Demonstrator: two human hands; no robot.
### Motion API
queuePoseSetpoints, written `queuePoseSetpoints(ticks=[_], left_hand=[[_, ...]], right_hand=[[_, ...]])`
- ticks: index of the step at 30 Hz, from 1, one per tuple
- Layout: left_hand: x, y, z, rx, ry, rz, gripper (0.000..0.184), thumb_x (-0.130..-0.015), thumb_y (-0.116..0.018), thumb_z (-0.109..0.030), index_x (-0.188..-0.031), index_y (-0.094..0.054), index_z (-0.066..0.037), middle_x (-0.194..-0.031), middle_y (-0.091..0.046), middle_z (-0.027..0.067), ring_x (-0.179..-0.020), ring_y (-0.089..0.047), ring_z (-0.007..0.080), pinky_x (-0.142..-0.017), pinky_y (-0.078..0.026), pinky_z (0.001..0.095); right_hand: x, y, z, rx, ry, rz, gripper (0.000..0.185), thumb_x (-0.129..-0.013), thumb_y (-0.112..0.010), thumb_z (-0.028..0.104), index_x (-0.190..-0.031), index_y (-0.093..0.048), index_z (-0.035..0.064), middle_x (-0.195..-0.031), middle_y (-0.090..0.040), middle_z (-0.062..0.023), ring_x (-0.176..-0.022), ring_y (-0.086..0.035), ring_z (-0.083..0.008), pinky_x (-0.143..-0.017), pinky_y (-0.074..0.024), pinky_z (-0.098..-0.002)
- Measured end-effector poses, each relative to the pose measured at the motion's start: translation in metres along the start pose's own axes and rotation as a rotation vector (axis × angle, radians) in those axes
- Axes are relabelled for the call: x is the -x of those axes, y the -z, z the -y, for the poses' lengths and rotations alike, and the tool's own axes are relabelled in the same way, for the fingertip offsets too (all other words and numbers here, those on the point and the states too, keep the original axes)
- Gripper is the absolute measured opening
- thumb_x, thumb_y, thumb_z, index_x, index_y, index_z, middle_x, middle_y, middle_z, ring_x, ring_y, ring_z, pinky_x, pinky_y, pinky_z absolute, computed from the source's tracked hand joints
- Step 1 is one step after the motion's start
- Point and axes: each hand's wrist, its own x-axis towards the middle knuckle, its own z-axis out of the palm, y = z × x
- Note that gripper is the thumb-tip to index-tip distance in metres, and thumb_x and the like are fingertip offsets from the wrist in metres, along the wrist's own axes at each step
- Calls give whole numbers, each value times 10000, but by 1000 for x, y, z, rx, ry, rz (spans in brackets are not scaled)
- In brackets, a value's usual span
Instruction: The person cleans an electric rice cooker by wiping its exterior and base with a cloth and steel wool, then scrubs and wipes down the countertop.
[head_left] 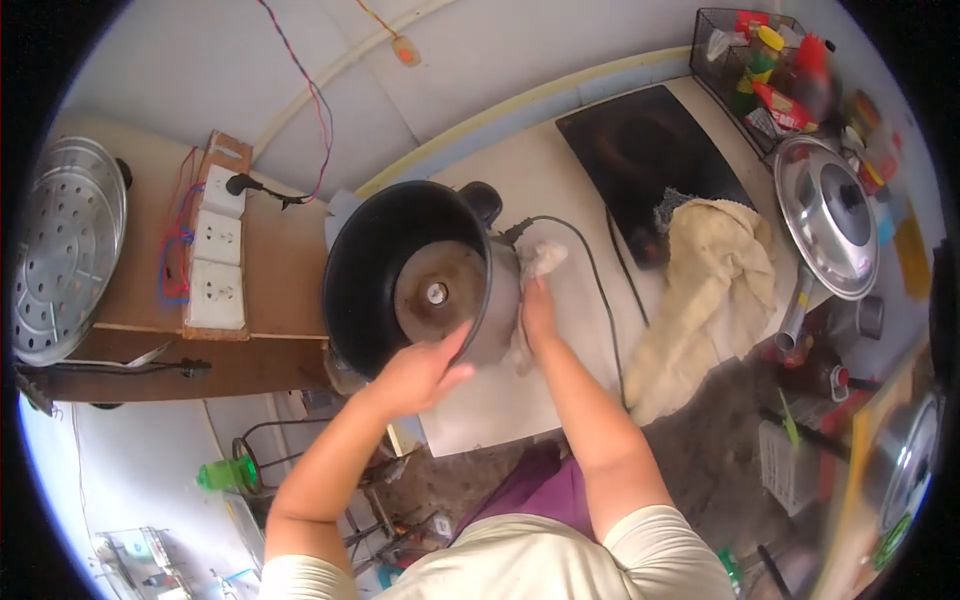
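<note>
Tilted toward me on the counter is a rice cooker body (355, 255), black inside, with a brown-stained heating plate (425, 275) and a round metal button at its centre. My left hand (420, 378) grips its near rim, with one digit over the inside and another outside. At the cooker's right outer side, my right hand (538, 310) is closed on a whitish rag (543, 258), pressed against the grey wall. A black side handle (482, 203) sticks out at the back. Part of the rag is hidden by my right hand.
Right of the cooker lie a black cord (590, 265), a black induction hob (650, 140) and a tan cloth (715, 265). A lidded pan (826, 215) and a wire basket (700, 60) of condiments stand further right. Power sockets (220, 240) and a perforated steamer tray (65, 260) are left.
</note>
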Motion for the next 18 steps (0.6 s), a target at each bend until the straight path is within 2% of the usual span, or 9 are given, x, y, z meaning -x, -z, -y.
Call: queuePoseSetpoints(ticks=[1,3,6,9,10,12,14,16,18], left_hand=[[16,4,19,-80,-91,-73,502,-858,-523,-390,-1210,-480,-34,-902,-601,200,-772,-572,385,-715,-453,436],[40,-4,59,-249,-276,-217,490,-812,-578,-401,-1137,-538,-37,-819,-602,196,-750,-578,372,-702,-457,409],[55,-18,80,-373,-162,-121,382,-765,-607,-411,-898,-591,-53,-666,-577,131,-644,-581,321,-642,-460,403],[41,-32,54,-388,-116,-289,337,-766,-610,-398,-711,-536,-74,-563,-532,86,-570,-568,293,-580,-452,390],[32,-42,46,-371,-143,-414,329,-781,-597,-396,-697,-521,-87,-533,-520,95,-517,-550,301,-524,-446,382],[15,-51,15,-348,-14,-479,316,-812,-568,-373,-694,-517,-84,-528,-526,109,-506,-553,309,-498,-438,394],[-2,-58,-8,-319,75,-519,302,-846,-533,-340,-697,-513,-78,-529,-533,127,-498,-554,324,-477,-429,411],[-16,-64,-20,-287,138,-532,291,-884,-491,-297,-706,-511,-68,-535,-540,149,-493,-553,344,-462,-419,434],[-20,-57,-35,-188,139,-538,300,-912,-443,-277,-720,-512,-57,-551,-546,169,-505,-554,363,-462,-415,449]], right_hand=[[4,2,9,-76,-81,36,274,-876,-395,140,-1065,-558,29,-871,-589,-108,-807,-531,-179,-742,-422,-290],[-15,1,-17,-218,-41,107,279,-874,-405,139,-1068,-564,16,-890,-588,-88,-806,-521,-161,-746,-415,-280],[-14,-13,9,-352,64,123,268,-868,-417,135,-1033,-572,-9,-867,-583,-68,-783,-496,-145,-730,-406,-273],[9,-19,58,-424,107,129,272,-863,-419,127,-1030,-573,-24,-901,-591,-64,-769,-485,-141,-727,-404,-276],[18,-19,67,-446,102,133,277,-862,-419,124,-1037,-572,-27,-926,-597,-65,-768,-485,-141,-729,-405,-278],[57,-9,75,-156,195,91,304,-863,-408,106,-1096,-553,-24,-1078,-579,-91,-767,-492,-148,-758,-417,-296],[108,-21,73,-83,423,-29,335,-874,-383,105,-1150,-522,-23,-1193,-527,-130,-881,-526,-186,-842,-413,-324],[135,-23,80,-322,157,53,344,-897,-361,121,-1179,-485,-31,-1204,-508,-166,-1103,-476,-258,-950,-351,-358],[110,-17,43,-125,398,-45,350,-913,-340,137,-1188,-473,-35,-1198,-507,-173,-1128,-458,-273,-964,-338,-362]])
